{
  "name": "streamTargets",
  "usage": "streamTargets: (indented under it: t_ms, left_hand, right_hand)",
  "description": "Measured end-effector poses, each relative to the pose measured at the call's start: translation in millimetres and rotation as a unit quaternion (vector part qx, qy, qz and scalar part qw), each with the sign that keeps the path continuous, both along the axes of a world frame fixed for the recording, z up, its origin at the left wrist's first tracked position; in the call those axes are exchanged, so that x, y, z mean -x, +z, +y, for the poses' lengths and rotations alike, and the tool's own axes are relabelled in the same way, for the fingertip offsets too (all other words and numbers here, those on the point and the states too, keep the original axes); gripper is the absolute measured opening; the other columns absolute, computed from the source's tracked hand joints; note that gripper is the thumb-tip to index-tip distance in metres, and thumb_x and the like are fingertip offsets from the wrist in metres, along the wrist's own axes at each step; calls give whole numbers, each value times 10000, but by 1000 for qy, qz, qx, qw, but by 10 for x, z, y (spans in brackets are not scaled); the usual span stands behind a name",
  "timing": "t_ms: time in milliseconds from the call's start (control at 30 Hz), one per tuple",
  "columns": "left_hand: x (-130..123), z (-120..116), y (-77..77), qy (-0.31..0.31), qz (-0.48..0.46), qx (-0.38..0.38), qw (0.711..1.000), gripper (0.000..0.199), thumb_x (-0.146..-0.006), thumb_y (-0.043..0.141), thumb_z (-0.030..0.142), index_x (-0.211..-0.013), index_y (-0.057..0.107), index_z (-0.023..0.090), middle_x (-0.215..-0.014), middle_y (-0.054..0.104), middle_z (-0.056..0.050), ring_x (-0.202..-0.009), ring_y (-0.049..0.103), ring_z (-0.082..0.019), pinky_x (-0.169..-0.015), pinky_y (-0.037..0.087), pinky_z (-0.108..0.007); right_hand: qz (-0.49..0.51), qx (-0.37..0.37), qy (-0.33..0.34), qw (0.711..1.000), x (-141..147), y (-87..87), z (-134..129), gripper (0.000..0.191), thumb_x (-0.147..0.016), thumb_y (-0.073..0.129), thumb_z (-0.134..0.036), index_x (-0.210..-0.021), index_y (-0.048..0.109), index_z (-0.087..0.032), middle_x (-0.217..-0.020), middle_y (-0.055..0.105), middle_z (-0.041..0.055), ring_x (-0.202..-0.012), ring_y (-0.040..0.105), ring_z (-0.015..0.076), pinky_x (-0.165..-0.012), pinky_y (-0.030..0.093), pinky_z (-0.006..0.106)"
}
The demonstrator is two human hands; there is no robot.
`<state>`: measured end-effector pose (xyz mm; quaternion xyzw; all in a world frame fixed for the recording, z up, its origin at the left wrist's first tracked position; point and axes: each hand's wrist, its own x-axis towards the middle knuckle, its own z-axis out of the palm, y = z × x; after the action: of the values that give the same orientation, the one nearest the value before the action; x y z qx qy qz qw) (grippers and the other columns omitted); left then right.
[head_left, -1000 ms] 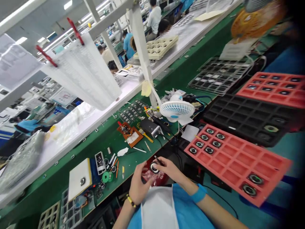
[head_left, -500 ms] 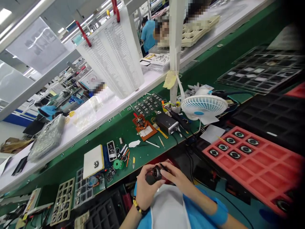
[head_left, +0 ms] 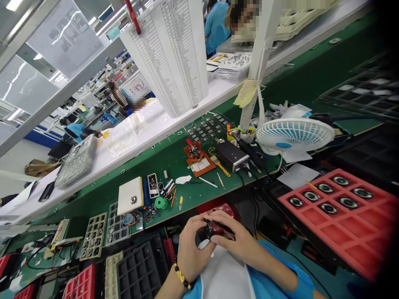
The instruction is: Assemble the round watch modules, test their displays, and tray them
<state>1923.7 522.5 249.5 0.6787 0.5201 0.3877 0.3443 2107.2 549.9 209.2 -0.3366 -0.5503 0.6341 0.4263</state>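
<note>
Low in the middle of the head view, both hands are curled around a small dark round part (head_left: pixel 209 231). It looks like a lens unit, but its exact kind is partly hidden by the fingers. My left hand (head_left: pixel 190 241), with a beaded bracelet at the wrist, grips it from the left. From the other side, the fingers and thumb of my right hand (head_left: pixel 232 233) close on it. The part is held in the air above my lap, near the front edge of the green bench (head_left: pixel 193 203).
To the right, a red tray (head_left: pixel 346 230) holds several round lens-like parts. A white fan (head_left: pixel 294 135), black box (head_left: pixel 232 154) and orange fixture (head_left: pixel 199 164) stand on the bench. Left are a notebook (head_left: pixel 129 195), green spool (head_left: pixel 161 202) and black compartment tray (head_left: pixel 137 270). Co-workers are beyond.
The camera view has shifted, so bench items appear farther right. Both hands still hold the dark part, which has turned; its round face shows less plainly now.
</note>
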Motion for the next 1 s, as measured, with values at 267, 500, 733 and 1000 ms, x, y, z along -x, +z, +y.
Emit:
streamTargets:
  t_ms: [267,500,733,1000]
  left_hand:
    - [33,-97,-75,21,-70,32,997,361,-791,792,174,-1084,610,279,-1217,658,-83,-1112,678,-263,-880,616,-378]
    - [-57,-75,45,48,-300,200,932,643,-583,993,400,-1016,543,251,-1153,635,-76,-1027,688,-266,-831,599,-344]
    - [-87,-10,74,-32,-471,296,831,670,-672,921,578,-1031,449,267,-947,655,-12,-705,696,-150,-646,549,-224]
    - [-29,-2,-56,-26,-553,352,755,665,-641,923,615,-1010,512,244,-925,677,-24,-659,696,-116,-571,546,-132]
  right_hand:
    - [-42,-36,13,998,-9,75,-11,497,-902,739,-579,-1311,706,-299,-1275,640,110,-1230,586,306,-1065,492,434]
    - [-61,-25,3,998,-45,146,-2,457,-985,597,-595,-1271,733,-266,-1132,688,108,-1065,652,281,-938,536,389]
    - [-61,13,16,998,-35,214,31,445,-978,592,-599,-1199,754,-247,-1148,733,106,-1096,669,308,-995,514,426]
    - [-49,14,20,999,-26,225,2,405,-1003,583,-549,-1235,735,-254,-1182,737,96,-1142,668,303,-982,546,390]
